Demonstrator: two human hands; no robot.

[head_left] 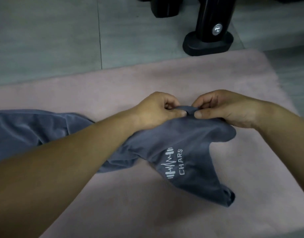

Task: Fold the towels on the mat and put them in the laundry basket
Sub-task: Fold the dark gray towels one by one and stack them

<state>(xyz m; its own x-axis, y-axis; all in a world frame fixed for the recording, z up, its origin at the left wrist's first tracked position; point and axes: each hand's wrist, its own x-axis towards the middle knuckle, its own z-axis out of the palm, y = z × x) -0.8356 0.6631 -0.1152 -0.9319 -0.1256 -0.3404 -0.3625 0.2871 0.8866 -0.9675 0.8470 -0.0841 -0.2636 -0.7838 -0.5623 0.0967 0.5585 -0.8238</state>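
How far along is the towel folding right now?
Nothing looks folded yet. The left hand and right hand pinch one bunched edge of the crumpled grey towel, which lies on the pink mat. Folding it and basketing remain; no basket is in view.

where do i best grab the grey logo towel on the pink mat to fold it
Probably the raised far hem of the crumpled blue-grey logo towel, where the left hand and right hand pinch it side by side. Come from above; that edge stands up off the pink mat, while the rest lies bunched and trails left.
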